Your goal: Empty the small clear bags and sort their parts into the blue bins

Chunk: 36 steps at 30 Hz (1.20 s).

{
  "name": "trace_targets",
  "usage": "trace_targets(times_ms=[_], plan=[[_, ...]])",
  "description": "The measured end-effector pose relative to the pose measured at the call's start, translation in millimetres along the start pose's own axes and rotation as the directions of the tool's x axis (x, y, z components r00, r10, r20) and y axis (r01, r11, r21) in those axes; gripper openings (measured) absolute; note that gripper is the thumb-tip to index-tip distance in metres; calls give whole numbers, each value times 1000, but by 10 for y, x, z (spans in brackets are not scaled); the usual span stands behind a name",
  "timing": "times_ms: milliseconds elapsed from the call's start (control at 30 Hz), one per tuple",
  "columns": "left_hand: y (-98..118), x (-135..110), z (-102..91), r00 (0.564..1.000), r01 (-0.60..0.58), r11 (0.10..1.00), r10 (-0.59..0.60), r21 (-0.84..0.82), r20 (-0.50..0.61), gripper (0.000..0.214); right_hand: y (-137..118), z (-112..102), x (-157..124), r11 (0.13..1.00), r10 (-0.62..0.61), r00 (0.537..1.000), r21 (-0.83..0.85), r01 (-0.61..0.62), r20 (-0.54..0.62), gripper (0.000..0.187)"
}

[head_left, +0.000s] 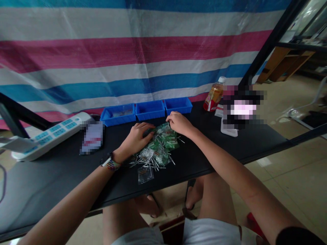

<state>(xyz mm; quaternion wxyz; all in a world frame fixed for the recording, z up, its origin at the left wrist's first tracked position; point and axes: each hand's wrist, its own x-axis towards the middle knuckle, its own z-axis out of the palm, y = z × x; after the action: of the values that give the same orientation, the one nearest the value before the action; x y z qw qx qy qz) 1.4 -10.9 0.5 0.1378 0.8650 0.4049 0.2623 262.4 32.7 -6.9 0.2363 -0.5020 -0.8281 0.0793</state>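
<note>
A heap of small clear and green plastic bags (163, 144) lies on the black table, with thin metal rods (154, 163) strewn through it and poking out at the front. My left hand (138, 137) rests against the heap's left side, thumb and fingers apart, its fingertips partly over the bags. At the far right edge of the pile, my right hand (180, 123) has its fingers curled together; whatever is between them is hidden. One clear bag (145, 175) with small brass-coloured pieces lies in front of the heap.
Behind the heap stand three blue bins: the left bin (118, 119) holds small bagged items, beside the middle bin (150, 115) and right bin (178, 111). A power strip (55, 134) lies left, a drink bottle (213, 96) stands right. The table's front edge (163, 189) is near my legs.
</note>
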Motion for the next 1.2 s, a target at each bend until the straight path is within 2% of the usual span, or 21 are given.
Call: trace_targets(times_ms=[200,367,433,500,600,667,800,967,1100,1200], plan=[[-2,2,-8,1000,-20,1000,20,9,4,35,109,-166,-50,998,58,998,-39,-58,12,20],[-18,1,3,1000,-15,1000,14,20,14,36,141,-279,-104,992,40,999,-116,-41,-10,17],[-24,2,10,1000,-10,1000,10,17,11,36,135,-274,-95,998,50,998,-36,-51,-35,14],[-21,0,10,1000,2,1000,-2,8,1,38,94,-231,-72,985,55,997,165,-45,-58,12],[13,-7,-12,999,28,1000,-28,3,-32,41,-47,-123,-51,859,-3,1000,511,17,-28,37],[50,-12,-38,998,14,1000,-14,6,-62,39,-168,-50,-59,769,-67,998,637,52,0,44],[113,-11,-78,993,-29,1000,29,-1,-116,34,-331,46,-88,696,-116,993,716,62,27,31],[154,2,-65,993,-14,993,-1,-121,-120,30,-341,90,-71,562,-26,999,827,-23,45,24],[166,0,-44,984,9,986,-38,-168,-175,26,-353,90,-54,412,25,997,907,-81,78,33],[153,-5,-48,973,27,980,-72,-199,-218,25,-388,58,-60,364,6,998,929,-64,66,38]])
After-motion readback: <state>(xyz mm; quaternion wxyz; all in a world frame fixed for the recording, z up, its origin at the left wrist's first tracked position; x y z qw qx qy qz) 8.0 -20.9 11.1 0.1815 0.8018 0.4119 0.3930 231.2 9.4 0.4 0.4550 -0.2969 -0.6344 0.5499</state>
